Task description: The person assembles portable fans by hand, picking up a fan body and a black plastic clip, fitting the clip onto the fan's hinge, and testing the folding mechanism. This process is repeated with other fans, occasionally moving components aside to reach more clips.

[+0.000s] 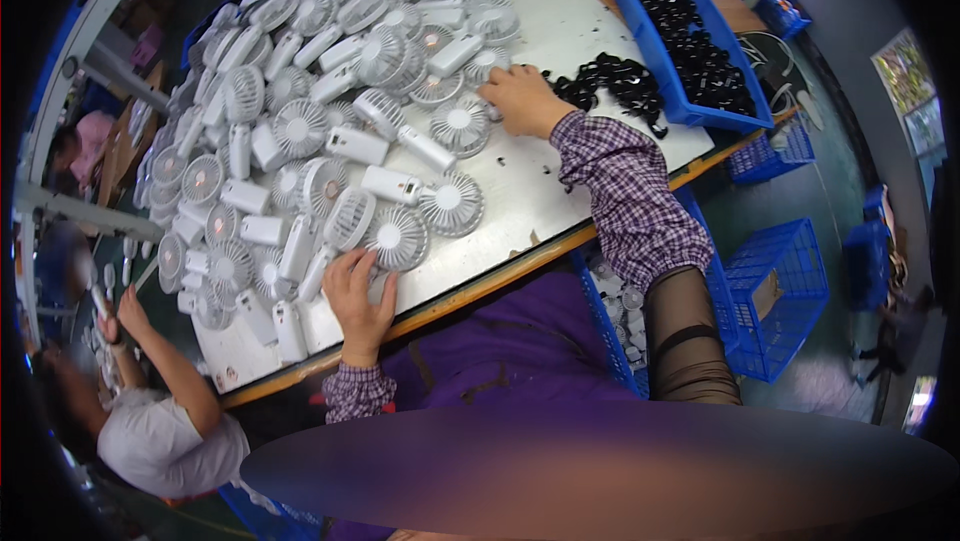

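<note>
White handheld fans (300,126) with round slatted heads and short handles lie in a big heap on the white tabletop. At the table's near edge my left hand (358,303) curls, thumb apart from the fingers, around the handle end of a fan (397,237); the palm hides part of it. Farther right, my right hand (522,99) is bent down at the heap's right side, beside another fan (460,126). Its fingertips are closed over something I cannot make out. A loose pile of small black parts (615,83) lies just right of that hand.
A blue tray (735,121) full of black parts stands at the table's far right. Blue crates (775,306) sit on the floor to the right; one by my right arm contains white parts (622,316). A co-worker (165,436) works at the left.
</note>
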A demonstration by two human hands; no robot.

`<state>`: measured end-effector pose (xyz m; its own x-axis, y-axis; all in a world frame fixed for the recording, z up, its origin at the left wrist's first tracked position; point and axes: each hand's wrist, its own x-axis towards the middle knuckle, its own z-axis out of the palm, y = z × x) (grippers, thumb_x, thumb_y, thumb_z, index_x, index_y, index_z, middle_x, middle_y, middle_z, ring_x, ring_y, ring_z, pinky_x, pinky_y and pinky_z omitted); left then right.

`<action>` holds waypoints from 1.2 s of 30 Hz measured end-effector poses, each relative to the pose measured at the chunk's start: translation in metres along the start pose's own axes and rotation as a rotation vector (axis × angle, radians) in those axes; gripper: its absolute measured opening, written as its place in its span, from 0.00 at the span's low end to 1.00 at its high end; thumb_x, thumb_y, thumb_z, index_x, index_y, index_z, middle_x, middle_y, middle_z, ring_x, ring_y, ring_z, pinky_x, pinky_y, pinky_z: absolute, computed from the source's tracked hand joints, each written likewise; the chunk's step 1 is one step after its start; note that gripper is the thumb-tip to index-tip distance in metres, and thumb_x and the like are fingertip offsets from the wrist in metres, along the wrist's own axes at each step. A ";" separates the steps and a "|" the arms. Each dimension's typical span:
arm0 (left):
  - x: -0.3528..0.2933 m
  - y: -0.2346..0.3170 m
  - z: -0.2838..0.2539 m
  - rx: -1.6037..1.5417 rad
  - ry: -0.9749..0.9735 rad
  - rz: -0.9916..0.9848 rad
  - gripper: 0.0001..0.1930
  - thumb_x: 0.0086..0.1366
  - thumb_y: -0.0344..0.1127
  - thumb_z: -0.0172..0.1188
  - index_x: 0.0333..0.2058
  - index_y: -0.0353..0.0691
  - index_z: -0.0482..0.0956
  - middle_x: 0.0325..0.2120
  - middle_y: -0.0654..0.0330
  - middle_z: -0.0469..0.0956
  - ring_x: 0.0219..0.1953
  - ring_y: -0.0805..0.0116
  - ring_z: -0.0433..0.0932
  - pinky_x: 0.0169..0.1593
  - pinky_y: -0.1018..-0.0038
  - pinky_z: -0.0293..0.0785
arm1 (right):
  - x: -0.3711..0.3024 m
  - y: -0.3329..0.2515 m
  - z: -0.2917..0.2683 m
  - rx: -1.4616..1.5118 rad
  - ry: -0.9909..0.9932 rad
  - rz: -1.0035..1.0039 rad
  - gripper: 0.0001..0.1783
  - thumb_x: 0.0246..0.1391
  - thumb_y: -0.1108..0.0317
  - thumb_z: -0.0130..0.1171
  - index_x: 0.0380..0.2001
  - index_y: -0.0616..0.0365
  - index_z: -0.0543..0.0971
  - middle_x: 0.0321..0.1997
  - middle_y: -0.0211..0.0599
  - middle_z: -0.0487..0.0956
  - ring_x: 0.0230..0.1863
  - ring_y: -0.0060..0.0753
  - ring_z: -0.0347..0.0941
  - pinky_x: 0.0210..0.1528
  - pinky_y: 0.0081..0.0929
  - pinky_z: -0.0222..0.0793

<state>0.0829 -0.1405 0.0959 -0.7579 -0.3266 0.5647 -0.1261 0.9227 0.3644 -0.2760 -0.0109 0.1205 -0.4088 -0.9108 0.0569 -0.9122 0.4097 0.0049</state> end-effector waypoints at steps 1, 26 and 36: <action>0.000 0.000 -0.002 -0.043 0.013 0.013 0.21 0.47 0.31 0.67 0.43 0.39 0.75 0.42 0.54 0.72 0.47 0.53 0.69 0.52 0.60 0.62 | -0.002 0.002 -0.002 0.012 0.057 -0.031 0.25 0.39 0.72 0.59 0.47 0.50 0.75 0.48 0.40 0.71 0.51 0.48 0.67 0.54 0.44 0.57; 0.044 0.122 0.084 -1.704 -0.259 -0.693 0.22 0.70 0.44 0.43 0.54 0.32 0.62 0.50 0.50 0.68 0.50 0.63 0.71 0.51 0.68 0.70 | -0.139 -0.125 -0.054 0.585 0.463 0.180 0.28 0.37 0.67 0.61 0.45 0.66 0.68 0.39 0.49 0.64 0.41 0.49 0.66 0.37 0.39 0.68; 0.020 0.104 0.040 -1.493 -1.250 -0.680 0.20 0.63 0.33 0.54 0.51 0.30 0.66 0.36 0.53 0.77 0.38 0.63 0.78 0.44 0.68 0.76 | -0.198 -0.102 -0.046 1.372 0.520 0.397 0.35 0.50 0.64 0.63 0.60 0.56 0.63 0.52 0.40 0.68 0.47 0.31 0.68 0.46 0.27 0.68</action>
<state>0.0291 -0.0431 0.1161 -0.8382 0.4118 -0.3576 -0.4986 -0.3129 0.8084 -0.1010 0.1306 0.1549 -0.8389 -0.5178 0.1678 -0.1885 -0.0127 -0.9820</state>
